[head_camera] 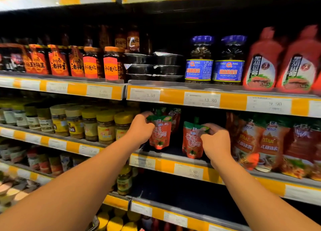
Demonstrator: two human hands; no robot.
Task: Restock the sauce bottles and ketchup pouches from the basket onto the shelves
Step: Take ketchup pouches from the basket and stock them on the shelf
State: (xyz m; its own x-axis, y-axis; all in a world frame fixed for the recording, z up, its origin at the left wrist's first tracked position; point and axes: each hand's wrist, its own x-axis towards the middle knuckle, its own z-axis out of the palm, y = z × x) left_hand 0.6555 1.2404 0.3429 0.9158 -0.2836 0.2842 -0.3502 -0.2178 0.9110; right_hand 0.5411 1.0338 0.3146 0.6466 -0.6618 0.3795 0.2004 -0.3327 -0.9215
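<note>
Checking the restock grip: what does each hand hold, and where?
Left hand grips one ketchup pouch at its upper left edge; right hand pinches another pouch at its top right corner.

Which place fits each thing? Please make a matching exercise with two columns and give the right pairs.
Things:
1. left hand
2. right hand
3. blue-lidded jars
4. yellow-lidded jars

Places:
A. upper shelf, left of the red squeeze bottles
B. holds the right ketchup pouch
C. left of both pouches, same shelf
D. holds the left ketchup pouch

Pairs: 1-D, 2-B, 3-A, 4-C
</note>
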